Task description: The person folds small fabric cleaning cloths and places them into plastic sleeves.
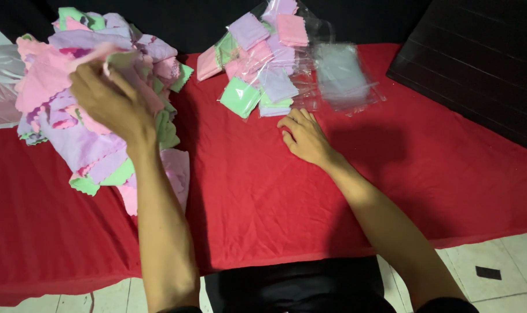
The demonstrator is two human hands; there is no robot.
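Head camera view, looking down at a table under a red cloth (263, 191), from left to right:

- A clear plastic bag (0, 87) lies at the far left edge.
- A loose heap of pink, lilac and green cleaning cloths (61, 116) sits beside it.
- The left hand (110, 101) is raised into the heap, fingers pinched on a pink cloth (92, 57).
- The right hand (303, 136) rests flat on the red cloth, fingers loosely spread, holding nothing.
- Just beyond its fingertips lie bagged folded cloths (257, 58) and empty clear sleeves (344, 75).
- A dark slatted panel (478, 64) fills the far right corner.
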